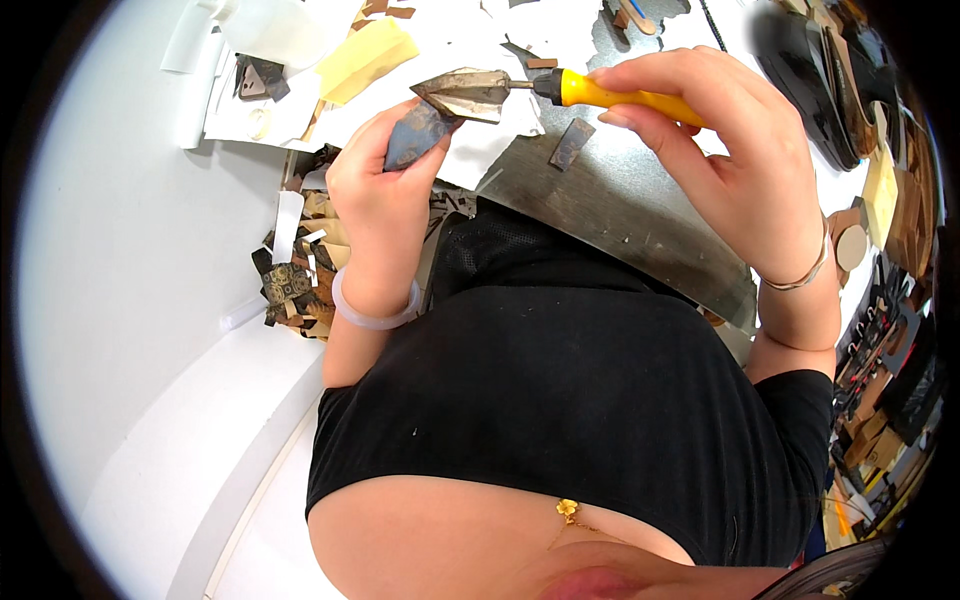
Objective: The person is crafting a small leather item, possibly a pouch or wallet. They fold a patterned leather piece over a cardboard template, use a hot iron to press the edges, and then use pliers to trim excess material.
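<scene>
The desk (655, 215) shows grey and scuffed nearest the person. Above it, the right hand (740, 140) is clamped with thumb and fingers on the yellow handle of a pointed metal tool (550, 87). The tool's long axis runs nearly level across the view, blade tip toward the left, handle end to the right and slightly lower. The left hand (375, 190) is closed round a dark blue-grey piece (415, 138) by the blade; contact is hard to tell. A small dark strip (572, 145) lies aslant on the desk. Any lettering on the handle is too small to tell.
</scene>
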The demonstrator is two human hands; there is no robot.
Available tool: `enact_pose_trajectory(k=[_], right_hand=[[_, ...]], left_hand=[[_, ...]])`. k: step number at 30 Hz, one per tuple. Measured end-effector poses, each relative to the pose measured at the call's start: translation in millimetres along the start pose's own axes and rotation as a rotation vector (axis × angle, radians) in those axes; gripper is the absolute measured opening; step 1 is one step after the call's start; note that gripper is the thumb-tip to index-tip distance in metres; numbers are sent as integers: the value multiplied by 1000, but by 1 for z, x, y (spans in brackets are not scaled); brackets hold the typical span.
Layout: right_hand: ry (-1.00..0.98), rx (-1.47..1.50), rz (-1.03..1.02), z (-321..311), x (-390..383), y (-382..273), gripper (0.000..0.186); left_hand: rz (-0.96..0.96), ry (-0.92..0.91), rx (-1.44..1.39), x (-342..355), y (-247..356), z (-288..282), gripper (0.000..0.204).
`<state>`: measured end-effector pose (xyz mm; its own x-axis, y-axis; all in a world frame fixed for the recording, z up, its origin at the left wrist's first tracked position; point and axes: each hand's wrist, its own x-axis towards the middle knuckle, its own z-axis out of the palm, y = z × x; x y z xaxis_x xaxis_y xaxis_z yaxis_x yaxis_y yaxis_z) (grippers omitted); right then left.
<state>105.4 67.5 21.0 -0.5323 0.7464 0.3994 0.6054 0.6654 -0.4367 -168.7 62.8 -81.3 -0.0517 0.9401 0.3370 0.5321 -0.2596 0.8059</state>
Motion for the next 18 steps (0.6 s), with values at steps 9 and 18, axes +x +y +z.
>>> enact_pose_trajectory(k=[9,18], right_hand=[[-1,-8,-2,1,-1,0,26],[-29,-82,75,-3,-2,2,24]], left_hand=[[11,11,-4,0,-3,0,27],[-17,-38,-19,-3,6,-3,26]])
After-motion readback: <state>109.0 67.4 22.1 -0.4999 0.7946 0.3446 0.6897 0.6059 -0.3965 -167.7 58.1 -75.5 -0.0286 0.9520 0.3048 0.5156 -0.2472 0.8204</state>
